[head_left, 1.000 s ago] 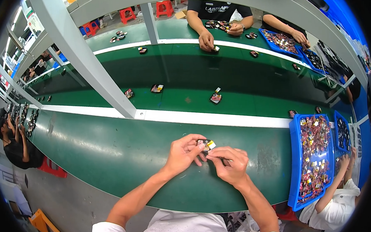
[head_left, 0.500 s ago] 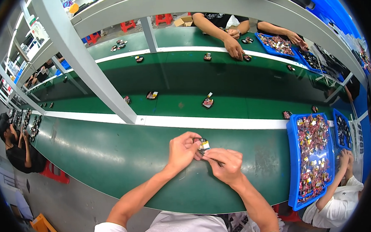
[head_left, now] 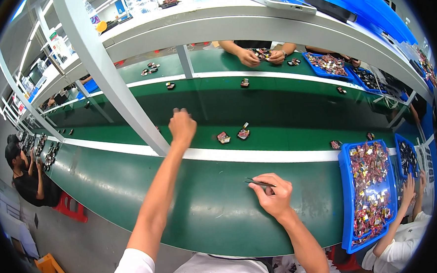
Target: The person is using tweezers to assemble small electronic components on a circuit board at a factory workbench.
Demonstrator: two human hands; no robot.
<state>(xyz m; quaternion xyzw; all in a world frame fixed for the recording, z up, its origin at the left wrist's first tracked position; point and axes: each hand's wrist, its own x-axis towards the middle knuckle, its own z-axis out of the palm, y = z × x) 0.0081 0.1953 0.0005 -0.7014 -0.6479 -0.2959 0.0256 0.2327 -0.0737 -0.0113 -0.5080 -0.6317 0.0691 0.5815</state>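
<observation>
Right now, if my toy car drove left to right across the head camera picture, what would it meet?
A person in black, a red stool, the left hand, the right hand holding dark tweezers, a big blue tray, a smaller blue tray.

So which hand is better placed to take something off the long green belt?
Probably the left hand: it hangs over that belt, while the right hand, above the green worktable, holds thin black tweezers.

We hold our left hand (head_left: 182, 129) over the green belt (head_left: 282, 134) and dark tweezers (head_left: 261, 182) in our right hand (head_left: 275, 197) above the bench (head_left: 210, 211), left of a blue tray (head_left: 348, 199)
</observation>
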